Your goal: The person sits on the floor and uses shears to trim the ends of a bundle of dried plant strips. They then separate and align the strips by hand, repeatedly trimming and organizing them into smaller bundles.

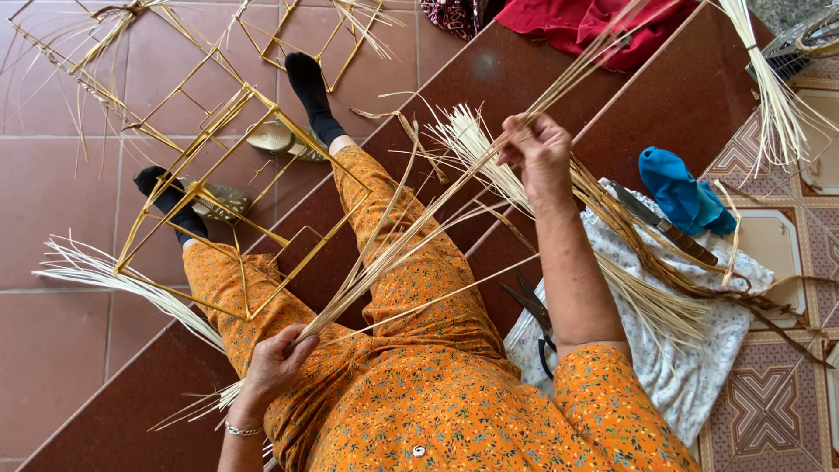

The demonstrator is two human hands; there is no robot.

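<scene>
Person sitting on steps, orange floral clothes, working w/ both hands on a bundle of pale straw strips (pixel 411 240). Left hand (pixel 275 358) is closing around the lower end of the bundle, fingers wrapped, resting on the lap. Right hand (pixel 533 149) is gripping the same strips higher up, fingers pinched shut, arm raised. Bundle is running diagonally btwn the two hands and sticking out past the right hand toward a red cloth (pixel 603 26).

Straw frame (pixel 227 183), open lattice of squares, is leaning just above the left hand, over the knees; more loose strips (pixel 114 275) are fanning out to the left of it. Black socks + sandals are showing beyond the frame on the tiled floor.

Below the right forearm: scissors (pixel 535 310) lying at the edge of a white patterned cloth (pixel 690 376). On that cloth, right of the right hand, a knife (pixel 660 223) is lying beside a blue cloth (pixel 682 192), w/ brown strips (pixel 664 262) curling across.
</scene>
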